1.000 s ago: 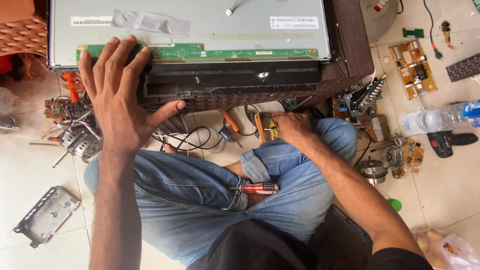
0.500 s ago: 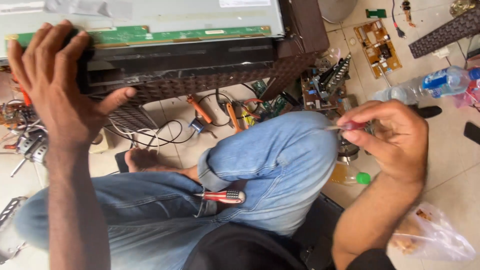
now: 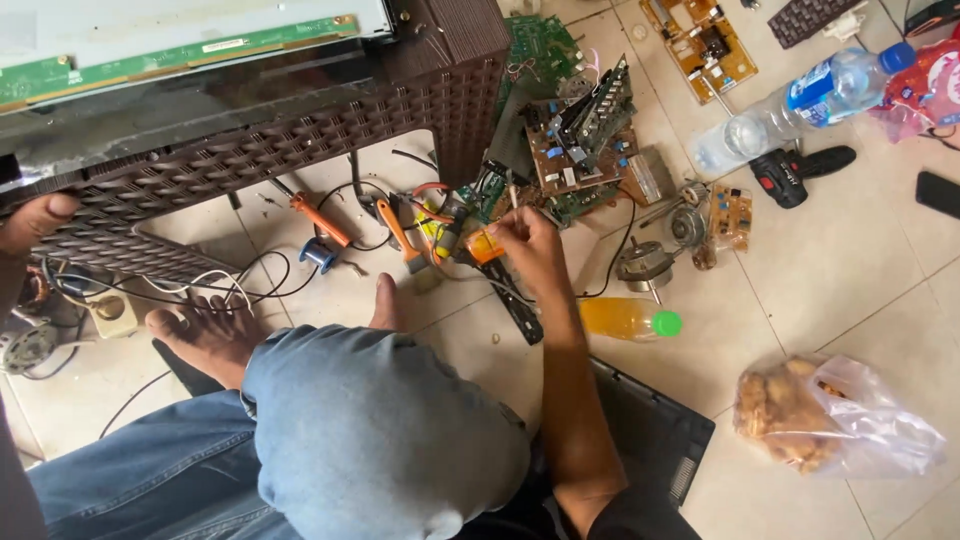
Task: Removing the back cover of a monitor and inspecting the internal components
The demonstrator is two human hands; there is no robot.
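Orange piece [image 3: 484, 245], small and hard to name more closely, sits just left of centre in the head view, among tools on the tiled floor. The right hand [image 3: 528, 245] has reached down past the knee and its fingertips are pinched narrowly on it. The step looks like picking one small item out of a crowded pile. Lifting it free would call for a careful pull, since wires, orange-handled pliers [image 3: 322, 222] and a black strip [image 3: 515, 300] lie touching or just beside it.

The left hand [image 3: 30, 222] shows only partly at the left edge, resting against the rim of the brown woven table [image 3: 300, 140]. Whether it grips the rim I cannot tell. A flat display panel [image 3: 180, 30] with a green board strip lies on that table.

As for containers, a clear water bottle [image 3: 790, 105] with a blue cap lies in the upper right and looks partly filled. A small bottle [image 3: 625, 318] with a green cap lies right of the forearm and holds orange liquid. A clear plastic bag [image 3: 835, 415] at lower right holds brown fried-looking snacks. Loose circuit boards [image 3: 580, 150] are heaped above the right hand.
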